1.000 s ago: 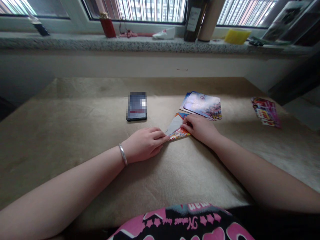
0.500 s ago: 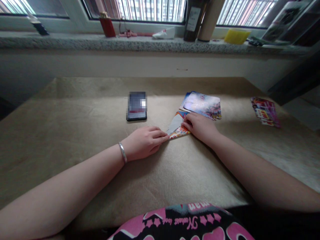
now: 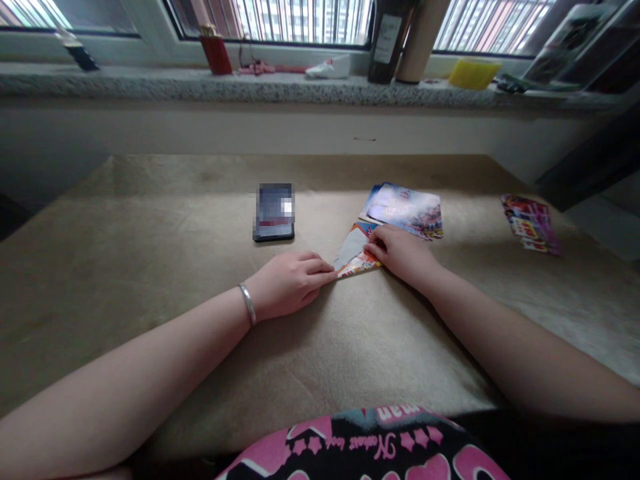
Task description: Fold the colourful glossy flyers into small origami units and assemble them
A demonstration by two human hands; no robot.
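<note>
The left hand (image 3: pixel 294 285) and the paper (image 3: pixel 351 248) have moved slightly forward on the table (image 3: pixel 190 220), yet the folded shape seems steady, with left fingers together at its tip and the right hand (image 3: pixel 401 257) curled narrowly opposite, whether pinching I cannot tell.

A lane of bare tabletop (image 3: pixel 320 207) runs between the phone-like device (image 3: pixel 274 217) and the card stack (image 3: pixel 410 210), its near end obstructed by the folded paper (image 3: pixel 351 248), the left hand (image 3: pixel 293 285) and the right hand (image 3: pixel 400 253). Further room separates the stack from the pink cards (image 3: pixel 534 223) at far right. Nearer the person, open surface lies between both forearms, which bar sideways passage.
</note>
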